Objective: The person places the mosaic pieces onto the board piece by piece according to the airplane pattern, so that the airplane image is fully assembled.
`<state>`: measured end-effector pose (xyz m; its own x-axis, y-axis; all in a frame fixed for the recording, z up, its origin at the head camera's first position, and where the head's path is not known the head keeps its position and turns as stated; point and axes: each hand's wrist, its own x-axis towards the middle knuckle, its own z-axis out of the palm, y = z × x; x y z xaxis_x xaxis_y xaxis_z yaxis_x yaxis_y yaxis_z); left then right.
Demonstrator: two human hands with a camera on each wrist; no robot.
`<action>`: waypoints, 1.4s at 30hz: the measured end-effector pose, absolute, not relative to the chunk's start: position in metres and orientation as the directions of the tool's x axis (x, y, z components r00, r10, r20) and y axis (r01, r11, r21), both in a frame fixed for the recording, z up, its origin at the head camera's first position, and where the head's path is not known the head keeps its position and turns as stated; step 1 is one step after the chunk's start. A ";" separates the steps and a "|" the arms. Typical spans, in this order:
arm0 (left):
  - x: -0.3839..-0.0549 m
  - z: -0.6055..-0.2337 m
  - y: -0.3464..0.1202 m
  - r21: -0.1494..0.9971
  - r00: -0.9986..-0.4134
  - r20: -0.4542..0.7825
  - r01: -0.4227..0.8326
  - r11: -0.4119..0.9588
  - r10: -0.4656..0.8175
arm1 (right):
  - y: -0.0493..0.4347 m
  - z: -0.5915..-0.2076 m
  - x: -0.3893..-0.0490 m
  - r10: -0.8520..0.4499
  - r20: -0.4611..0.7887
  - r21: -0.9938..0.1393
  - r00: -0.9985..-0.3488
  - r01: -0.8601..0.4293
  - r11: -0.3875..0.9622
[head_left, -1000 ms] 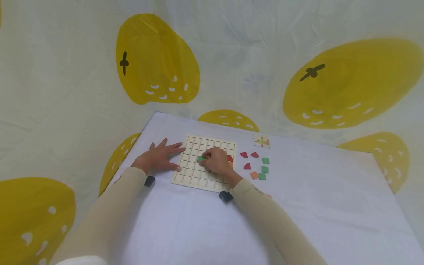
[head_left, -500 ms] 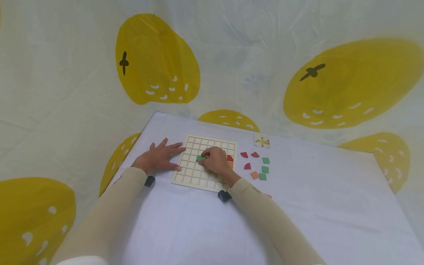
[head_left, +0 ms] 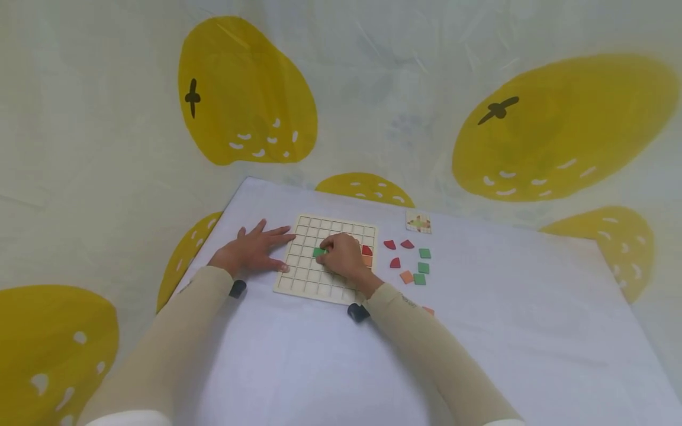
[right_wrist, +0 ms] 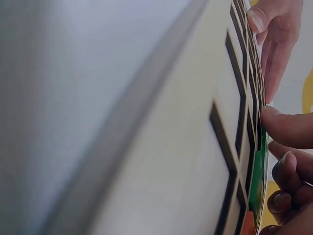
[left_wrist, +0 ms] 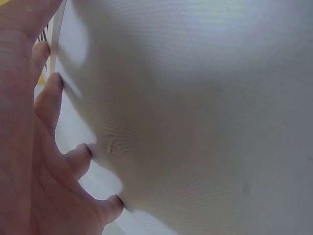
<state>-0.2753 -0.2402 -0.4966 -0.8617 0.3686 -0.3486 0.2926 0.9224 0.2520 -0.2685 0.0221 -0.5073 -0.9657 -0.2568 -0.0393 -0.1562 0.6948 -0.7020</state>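
In the head view, a pale wooden grid board (head_left: 309, 289) lies on the white table. My right hand (head_left: 343, 255) is over its middle, with thumb and forefinger pinching a green square tile (head_left: 318, 252) at a cell. To the right of that hand, a red quarter-circle piece (head_left: 367, 250) and an orange square tile (head_left: 367, 260) sit on the board. Spread flat at the board's left edge is my left hand (head_left: 250, 249), its fingertips touching the rim. The right wrist view shows green (right_wrist: 257, 181) and orange (right_wrist: 249, 225) pieces beside the right fingers; the palm hides part of the grid.
Right of the board lie several loose pieces: red quarter-circles (head_left: 395, 262), green squares (head_left: 423, 268) and an orange square (head_left: 407, 277). A small pattern card (head_left: 418, 221) is behind them. Another orange piece (head_left: 428, 310) is partly hidden by the right sleeve.
My right hand and the green tile have shifted very slightly left on the board. The left hand stays in place, and the head view has tilted a little.
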 end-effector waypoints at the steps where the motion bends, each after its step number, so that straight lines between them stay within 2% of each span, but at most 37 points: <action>1: -0.275 -0.496 -0.240 0.254 -0.863 -0.347 0.290 0.923 0.367 | 0.022 -0.507 -0.269 -0.257 -0.035 -0.705 -0.966 -0.158 0.692; 7: -0.275 -0.495 -0.240 0.257 -0.859 -0.371 0.270 0.928 0.353 | 0.031 -0.505 -0.267 -0.245 -0.042 -0.785 -0.969 -0.119 0.608; 15: -0.276 -0.491 -0.241 0.273 -0.868 -0.368 0.243 0.931 0.334 | 0.056 -0.492 -0.264 -0.155 -0.139 -0.861 -0.978 0.042 0.507; 24: -0.278 -0.494 -0.239 0.289 -0.870 -0.375 0.218 0.932 0.319 | 0.086 -0.483 -0.252 -0.094 -0.250 -0.852 -0.964 0.173 0.495; 31: -0.276 -0.495 -0.239 0.290 -0.872 -0.372 0.217 0.932 0.319 | 0.104 -0.482 -0.244 -0.093 -0.239 -0.844 -0.967 0.159 0.512; 42: -0.277 -0.496 -0.237 0.279 -0.867 -0.373 0.235 0.931 0.330 | 0.137 -0.480 -0.237 -0.019 -0.285 -0.791 -0.958 0.224 0.569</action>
